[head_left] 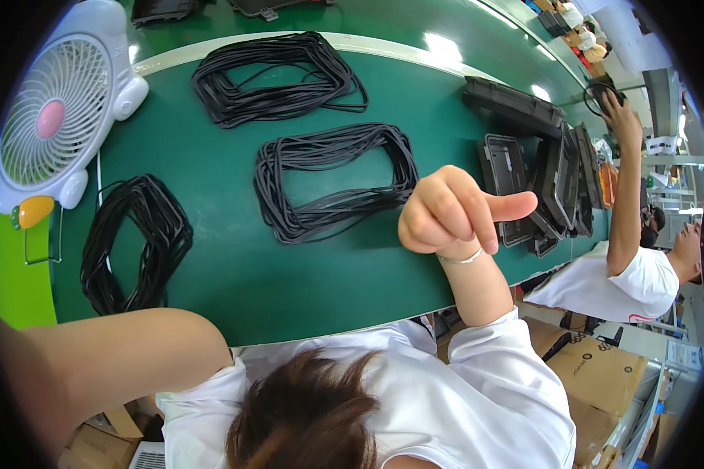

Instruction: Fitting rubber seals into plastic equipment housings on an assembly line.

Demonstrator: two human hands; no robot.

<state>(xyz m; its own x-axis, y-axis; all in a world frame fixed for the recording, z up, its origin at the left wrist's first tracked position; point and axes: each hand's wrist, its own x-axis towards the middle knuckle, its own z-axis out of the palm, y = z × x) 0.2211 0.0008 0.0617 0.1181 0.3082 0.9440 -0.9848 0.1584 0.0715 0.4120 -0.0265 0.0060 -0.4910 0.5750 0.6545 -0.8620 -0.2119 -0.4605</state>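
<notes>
My right hand (454,209) is raised over the table, near the right end of a rectangular coil of black cord (272,191). Its fingers are curled in, except for one digit that sticks out to the right, and nothing shows in its grip. A thin bracelet circles the wrist. My left arm (125,352) stretches to the lower left and leaves the picture there, so the left hand is out of sight. Another black coil (211,94) lies farther back, and a third coil (181,227) lies at the left.
A white fan (74,59) with a pink centre stands at the left on the green table (235,289). Black plastic cases (516,105) are piled at the right. Beyond them a co-worker in a white shirt (610,285) raises an arm holding a dark object. Cardboard boxes (594,371) stand below the table's edge.
</notes>
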